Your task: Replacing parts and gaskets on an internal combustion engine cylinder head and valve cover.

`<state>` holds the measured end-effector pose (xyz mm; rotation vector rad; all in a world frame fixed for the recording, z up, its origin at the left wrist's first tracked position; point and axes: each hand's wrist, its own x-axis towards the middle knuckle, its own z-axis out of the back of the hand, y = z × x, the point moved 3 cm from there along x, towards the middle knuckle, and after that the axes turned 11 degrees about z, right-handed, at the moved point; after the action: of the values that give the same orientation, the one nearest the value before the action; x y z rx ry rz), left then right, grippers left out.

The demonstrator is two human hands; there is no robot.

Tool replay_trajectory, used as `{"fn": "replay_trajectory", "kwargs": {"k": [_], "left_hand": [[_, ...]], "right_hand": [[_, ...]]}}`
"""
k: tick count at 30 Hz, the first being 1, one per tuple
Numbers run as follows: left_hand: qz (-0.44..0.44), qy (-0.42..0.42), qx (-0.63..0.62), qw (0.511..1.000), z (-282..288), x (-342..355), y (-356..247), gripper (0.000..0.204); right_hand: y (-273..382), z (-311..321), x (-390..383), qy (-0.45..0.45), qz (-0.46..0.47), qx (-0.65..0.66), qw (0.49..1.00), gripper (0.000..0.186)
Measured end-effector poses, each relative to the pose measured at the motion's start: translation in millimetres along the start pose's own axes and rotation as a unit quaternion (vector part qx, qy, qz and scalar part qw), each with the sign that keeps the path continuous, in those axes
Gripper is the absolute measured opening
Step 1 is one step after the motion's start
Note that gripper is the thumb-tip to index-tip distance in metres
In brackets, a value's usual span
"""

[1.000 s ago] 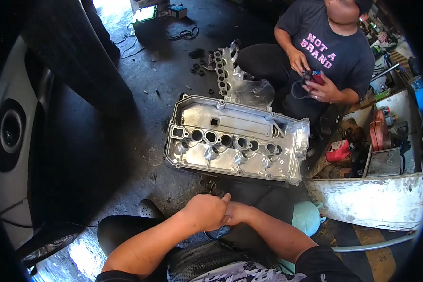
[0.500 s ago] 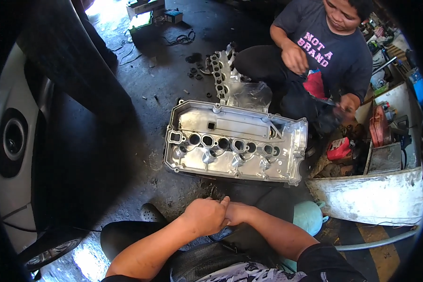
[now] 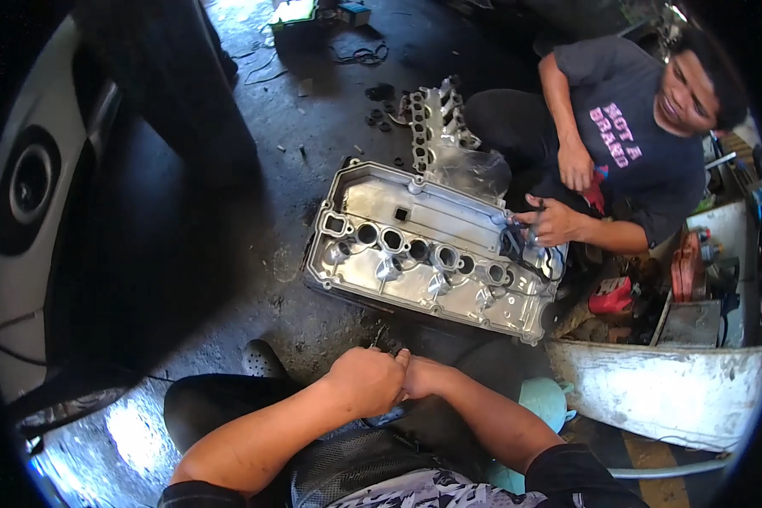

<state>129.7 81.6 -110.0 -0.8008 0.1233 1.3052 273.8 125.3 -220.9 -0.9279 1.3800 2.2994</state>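
In front of my lap, my left hand point(image 3: 366, 381) and my right hand point(image 3: 425, 378) are closed and pressed against each other. Their fingertips are hidden, so anything held between them cannot be made out. Just beyond them a silver metal engine valve cover point(image 3: 457, 218) lies with its hollow side up, showing a row of round holes. Neither hand touches it. From the far right a co-worker's hand point(image 3: 554, 222) reaches over the cover's right end, with a thin black looped strip point(image 3: 525, 254) hanging from it. The co-worker's other hand point(image 3: 576, 168) is beside a red cloth point(image 3: 594, 193).
A silver intake manifold point(image 3: 436, 127) and a clear plastic bag point(image 3: 472, 172) lie behind the cover. To the right stands a white, scuffed bin point(image 3: 652, 389) of parts, near a pale green container point(image 3: 543, 405). A car door panel point(image 3: 59, 127) rises at left.
My view has shifted, and my hands stay together. The co-worker has turned and brought a hand with the black strip over the right end of the valve cover.
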Motion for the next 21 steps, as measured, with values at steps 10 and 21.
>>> {"fn": "replay_trajectory", "kwargs": {"k": [10,21], "left_hand": [[0.000,-0.041,-0.004,0.999,-8,-10,-1,0.070],[0.011,-0.050,0.000,0.999,-12,-15,-1,0.066]], "right_hand": [[-30,-18,16,-0.026,0.056,0.020,0.998,0.056],[-30,-11,18,0.034,0.035,0.016,0.999,0.067]]}}
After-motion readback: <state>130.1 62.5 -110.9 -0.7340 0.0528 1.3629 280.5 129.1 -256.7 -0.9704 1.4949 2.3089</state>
